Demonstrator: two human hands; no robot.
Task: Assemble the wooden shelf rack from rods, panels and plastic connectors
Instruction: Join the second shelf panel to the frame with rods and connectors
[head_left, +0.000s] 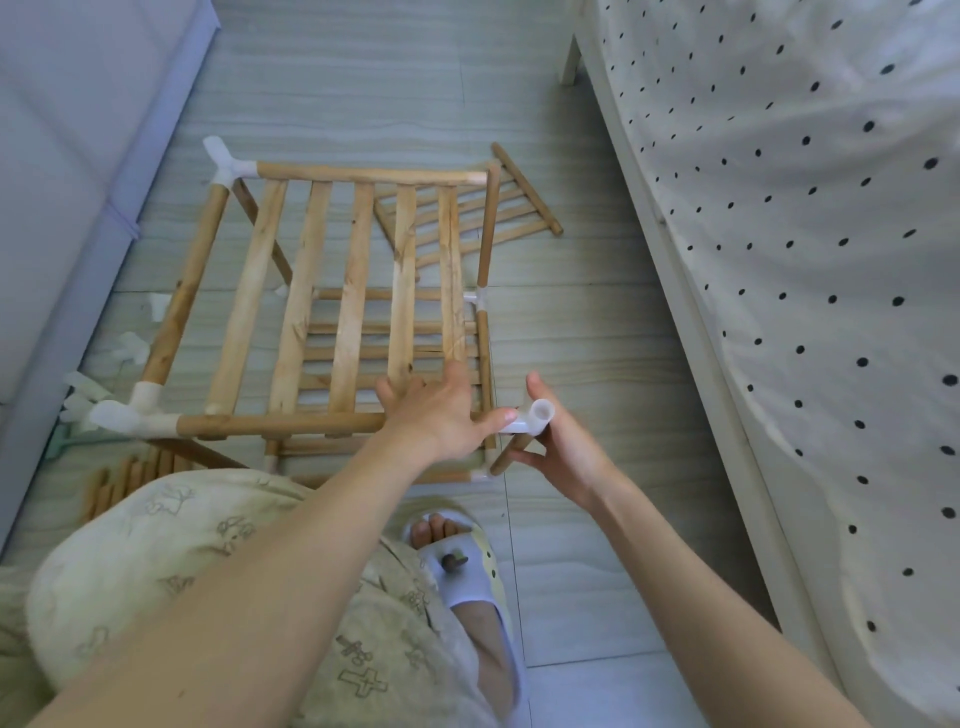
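Here: pale tiled floor (571, 338) | polka-dot bedding (805, 260) right | sofa (62, 156) left

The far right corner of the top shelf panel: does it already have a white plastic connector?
No: the far right corner shows bare rod ends, while the far left corner carries a white connector.

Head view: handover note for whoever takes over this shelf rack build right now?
Left hand: fingers spread on the near right end of the slatted wooden top panel, steadying it.
Right hand: holds the white plastic corner connector on its short wooden rod.
Done: lower tier, two left corner connectors fitted.
Left: seat this near right corner, cap the bare far right corner. Spare slatted wooden panel lies behind on the floor, loose wooden rods near left.
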